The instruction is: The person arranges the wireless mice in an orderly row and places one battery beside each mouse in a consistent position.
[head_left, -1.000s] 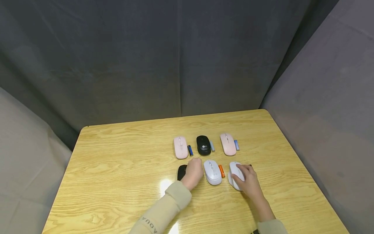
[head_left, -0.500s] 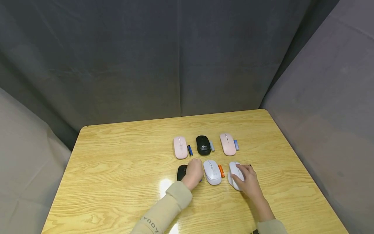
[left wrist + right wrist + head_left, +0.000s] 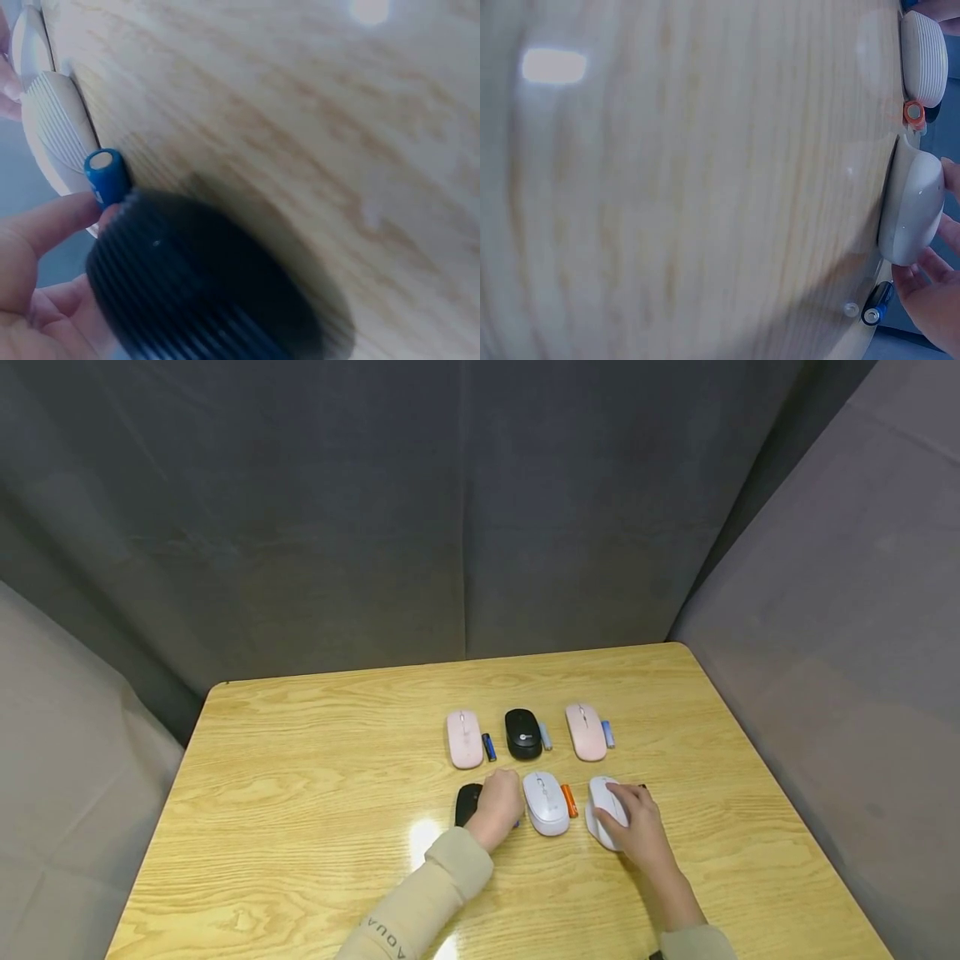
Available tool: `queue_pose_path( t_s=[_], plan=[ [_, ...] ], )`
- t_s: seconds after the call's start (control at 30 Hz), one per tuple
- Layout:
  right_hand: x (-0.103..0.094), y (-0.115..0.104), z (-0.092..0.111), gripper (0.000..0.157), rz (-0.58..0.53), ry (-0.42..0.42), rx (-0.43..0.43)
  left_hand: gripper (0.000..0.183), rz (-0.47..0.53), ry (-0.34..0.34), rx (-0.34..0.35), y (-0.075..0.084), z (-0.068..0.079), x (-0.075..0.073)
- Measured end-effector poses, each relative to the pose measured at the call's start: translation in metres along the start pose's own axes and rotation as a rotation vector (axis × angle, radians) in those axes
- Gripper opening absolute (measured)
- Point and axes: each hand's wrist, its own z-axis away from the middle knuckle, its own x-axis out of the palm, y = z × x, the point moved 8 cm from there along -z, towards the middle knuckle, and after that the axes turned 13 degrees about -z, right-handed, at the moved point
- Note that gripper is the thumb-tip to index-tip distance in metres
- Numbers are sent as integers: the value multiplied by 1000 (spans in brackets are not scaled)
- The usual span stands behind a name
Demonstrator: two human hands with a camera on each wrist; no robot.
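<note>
My left hand (image 3: 498, 802) is next to a black mouse (image 3: 467, 803), partly covering it in the head view. In the left wrist view its fingertips pinch a small blue battery (image 3: 107, 178) that lies beside the ribbed side of that black mouse (image 3: 202, 285). My right hand (image 3: 636, 822) holds a white mouse (image 3: 602, 806) on the table, thumb on one side and fingers over the other. From the right wrist, the fingers touch the back and side of the white mouse (image 3: 913, 206). A dark-and-blue battery (image 3: 877, 304) lies close by it.
Between the hands sits another white mouse (image 3: 546, 803) with an orange battery (image 3: 569, 801). Behind stand a pink mouse (image 3: 464, 740), a black mouse (image 3: 522, 733) and a second pink mouse (image 3: 586, 732), each with a battery at its right. Grey curtains (image 3: 337, 527) surround the wooden table (image 3: 285, 793).
</note>
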Motion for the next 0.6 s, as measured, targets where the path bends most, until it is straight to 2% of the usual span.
queue_pose_path(
  t_s=[0.17, 0.3, 0.4, 0.6],
  plan=[
    [0, 0, -2, 49, 2, -7, 9, 3, 29, -15, 1, -1, 5, -9],
    [1, 0, -1, 50, 12, -15, 21, 8, 117, 4, 9, -7, 12, -21],
    [2, -1, 0, 50, 32, -14, 20, 15, 136, 67, 31, -15, 18, -32],
    [3, -7, 5, 48, 99, -7, -19, 24, 109, 292, 130, -41, 31, -55]
  ],
)
